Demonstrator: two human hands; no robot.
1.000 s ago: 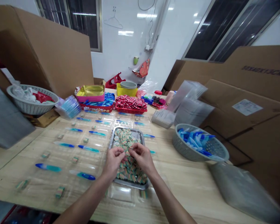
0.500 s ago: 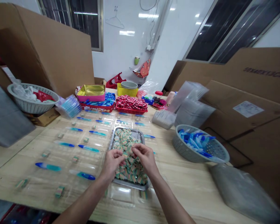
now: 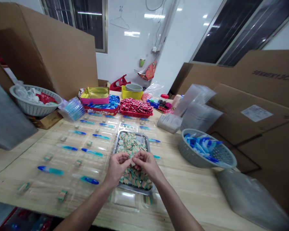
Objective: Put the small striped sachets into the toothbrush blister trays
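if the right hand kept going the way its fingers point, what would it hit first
Its fingers point left, so the right hand would most likely meet the left hand first; their fingertips look nearly touching over the tray of small blocks.

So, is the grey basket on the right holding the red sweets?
No, the grey basket holds blue pens; the red sweets sit in a red tray further back.

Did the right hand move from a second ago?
Yes. The right hand has slid a little toward the left hand, so their fingertips now meet above the metal tray.

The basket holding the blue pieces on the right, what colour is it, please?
Grey basket, seen best in the head view.
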